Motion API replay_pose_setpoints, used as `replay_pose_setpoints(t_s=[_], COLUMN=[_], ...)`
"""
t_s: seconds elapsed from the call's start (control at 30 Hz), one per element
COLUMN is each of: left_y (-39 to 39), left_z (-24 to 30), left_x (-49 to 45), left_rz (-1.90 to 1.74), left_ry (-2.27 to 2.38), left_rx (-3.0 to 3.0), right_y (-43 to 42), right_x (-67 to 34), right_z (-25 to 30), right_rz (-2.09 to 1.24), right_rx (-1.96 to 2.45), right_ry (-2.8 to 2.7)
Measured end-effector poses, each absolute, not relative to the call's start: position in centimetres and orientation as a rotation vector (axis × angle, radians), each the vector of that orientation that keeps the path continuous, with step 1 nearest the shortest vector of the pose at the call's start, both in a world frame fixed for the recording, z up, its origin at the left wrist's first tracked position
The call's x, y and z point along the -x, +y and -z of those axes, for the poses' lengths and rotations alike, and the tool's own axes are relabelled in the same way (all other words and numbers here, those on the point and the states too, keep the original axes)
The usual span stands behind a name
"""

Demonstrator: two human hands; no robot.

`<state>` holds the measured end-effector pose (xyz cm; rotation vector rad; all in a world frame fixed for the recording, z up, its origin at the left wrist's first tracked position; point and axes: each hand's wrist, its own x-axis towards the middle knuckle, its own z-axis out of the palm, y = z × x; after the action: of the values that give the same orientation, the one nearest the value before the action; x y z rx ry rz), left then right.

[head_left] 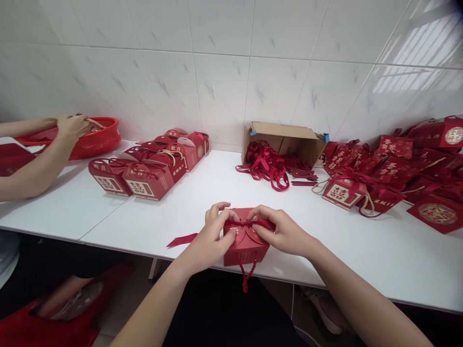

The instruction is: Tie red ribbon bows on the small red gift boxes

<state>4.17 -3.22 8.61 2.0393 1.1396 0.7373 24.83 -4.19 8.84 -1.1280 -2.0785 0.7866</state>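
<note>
A small red gift box [243, 255] stands at the table's front edge, its petal-like flaps folded together on top. Across that top runs a dark red ribbon [182, 240], crossed or knotted at the middle; one loose end trails left onto the table. My left hand [215, 231] pinches the ribbon on the left of the knot, thumb resting on the box top. On the other side my right hand [278, 229] grips the ribbon between thumb and fingers. A twisted red cord handle [246, 277] hangs down the box's near side.
Several closed gift boxes [148, 180] stand in rows at left. An open cardboard box [285, 130] spills red ribbons [265, 161] at the wall. More red boxes [437, 212] pile up at right. A co-worker's hand [74, 127] reaches into a red basin [108, 137].
</note>
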Motion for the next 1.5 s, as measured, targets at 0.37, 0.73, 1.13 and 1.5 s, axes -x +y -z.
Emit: replay_pose_setpoints(t_s=[0.37,0.73,1.13,1.5], left_y=[-1.7,-2.7,-2.6,-4.0], left_z=[-8.4,-8.3,-7.1,-10.3], left_x=[-2.4,-2.6,-2.5,-6.2], left_rz=[-0.674,-0.704,-0.773,-1.03], left_ry=[1.296,1.53,1.344,1.114], left_rx=[-1.874,-1.898,-1.787,-2.317], right_y=[-3.5,-2.9,-3.4,-4.2], right_x=[-26.2,-27.4,-28.9,-28.3], right_z=[-8.1,-7.6,-7.9,-10.6], right_rz=[-1.041,-1.239,-1.4,-1.645], right_rx=[1.341,1.258,1.274,0.772], right_ry=[-1.821,-1.66,-1.716,-1.389])
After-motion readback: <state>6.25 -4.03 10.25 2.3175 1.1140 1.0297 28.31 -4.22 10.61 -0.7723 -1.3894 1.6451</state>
